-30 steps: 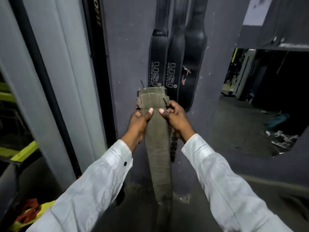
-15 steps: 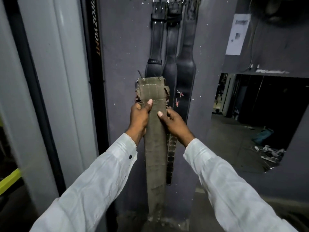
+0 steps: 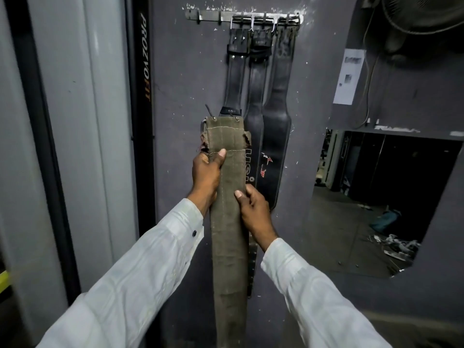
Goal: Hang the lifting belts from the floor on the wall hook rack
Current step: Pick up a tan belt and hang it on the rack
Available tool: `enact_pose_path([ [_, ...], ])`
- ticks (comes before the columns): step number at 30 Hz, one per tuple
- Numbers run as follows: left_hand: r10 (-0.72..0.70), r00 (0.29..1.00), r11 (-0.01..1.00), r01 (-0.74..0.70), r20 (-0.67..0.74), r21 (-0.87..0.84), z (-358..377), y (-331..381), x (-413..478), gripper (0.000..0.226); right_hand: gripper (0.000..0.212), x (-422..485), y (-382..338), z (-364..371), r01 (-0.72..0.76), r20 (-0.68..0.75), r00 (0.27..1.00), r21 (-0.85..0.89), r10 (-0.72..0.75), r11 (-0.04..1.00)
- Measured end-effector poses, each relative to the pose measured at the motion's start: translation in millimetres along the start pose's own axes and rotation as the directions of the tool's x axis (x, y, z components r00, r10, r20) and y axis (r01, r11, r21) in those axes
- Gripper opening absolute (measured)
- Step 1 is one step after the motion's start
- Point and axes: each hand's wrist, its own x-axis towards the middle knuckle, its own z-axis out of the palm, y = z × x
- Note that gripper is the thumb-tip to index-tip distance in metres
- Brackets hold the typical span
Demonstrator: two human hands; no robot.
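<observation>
An olive canvas lifting belt (image 3: 227, 234) hangs upright in front of me, its frayed buckle end at the top. My left hand (image 3: 206, 175) grips its left edge near the top, thumb across the stitching. My right hand (image 3: 253, 212) grips the right edge lower down. High on the grey wall is a metal hook rack (image 3: 213, 15) with bare hooks at its left end. Three black leather belts (image 3: 275, 116) hang from its right part, just behind the olive belt.
A black upright post (image 3: 141, 121) with lettering stands left of the wall panel, next to pale pillars (image 3: 100, 121). To the right is a mirror or opening (image 3: 376, 197) showing a cluttered floor. A paper notice (image 3: 349, 76) and a fan (image 3: 421, 13) are at the upper right.
The view has tilted upward, so the hook rack has come into sight. My right hand has slid down the belt's right edge while the left stays near the top.
</observation>
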Motion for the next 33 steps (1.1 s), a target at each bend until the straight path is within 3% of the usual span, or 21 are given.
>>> enact_pose_path([
  [2,-0.003,1.0,1.0,0.003,0.003,0.011,3.0,-3.0,0.7,0.026,0.017,-1.4,-1.1,-0.6,-0.011,-0.024,1.0,0.025,0.011,1.0],
  [5,-0.002,1.0,1.0,0.002,-0.025,0.006,4.7,-3.8,4.7,0.018,0.022,-4.3,3.5,-6.3,-0.126,0.123,0.986,0.092,0.115,0.988],
  [7,-0.005,0.999,1.0,0.005,-0.036,-0.01,6.2,-2.1,9.1,0.014,0.026,-8.2,13.5,-9.0,-0.084,0.108,0.99,-0.053,0.09,0.995],
  [10,-0.03,0.999,0.999,0.03,-0.027,-0.011,11.9,-1.5,9.8,0.022,0.023,-12.0,22.5,-9.6,0.011,-0.036,0.999,-0.254,-0.021,0.967],
  [12,-0.03,0.999,1.0,0.03,-0.022,0.0,15.0,-1.6,10.7,0.027,0.022,-13.6,22.3,-11.3,0.02,-0.038,0.999,-0.214,-0.029,0.977],
  [14,-0.021,1.0,1.0,0.021,-0.011,-0.005,16.0,1.5,13.2,0.025,0.02,-15.9,25.3,-14.9,-0.044,0.083,0.995,-0.088,0.052,0.995],
  [16,-0.013,1.0,1.0,0.013,-0.01,-0.013,16.1,6.8,19.3,0.019,0.025,-20.9,32.7,-16.9,-0.08,0.181,0.979,-0.074,0.092,0.994],
  [21,0.008,1.0,1.0,-0.008,0.022,0.007,25.6,15.2,24.4,0.011,0.031,-26.0,35.8,-13.8,-0.008,0.063,0.998,-0.156,0.018,0.988],
  [24,0.007,1.0,1.0,-0.007,0.017,0.012,28.5,20.1,26.7,0.01,0.031,-27.2,37.3,-19.5,-0.065,0.173,0.981,-0.133,0.088,0.989],
  [26,0.006,1.0,1.0,-0.007,0.013,0.011,27.3,22.1,29.7,0.015,0.026,-30.6,40.5,-21.6,-0.043,0.195,0.978,-0.183,0.079,0.982],
  [29,-0.011,1.0,1.0,0.011,0.002,0.004,26.9,22.0,31.2,0.024,0.011,-32.3,42.7,-18.1,0.006,0.09,0.996,-0.253,0.017,0.967],
  [31,-0.01,1.0,1.0,0.01,0.0,-0.002,28.3,26.8,33.7,0.021,0.011,-31.3,39.7,-17.1,0.002,0.085,0.996,-0.209,0.016,0.978],
  [33,0.009,1.0,1.0,-0.009,-0.002,-0.014,30.4,37.0,38.9,0.017,0.021,-32.2,38.5,-18.9,-0.068,0.188,0.978,-0.109,0.087,0.992],
])
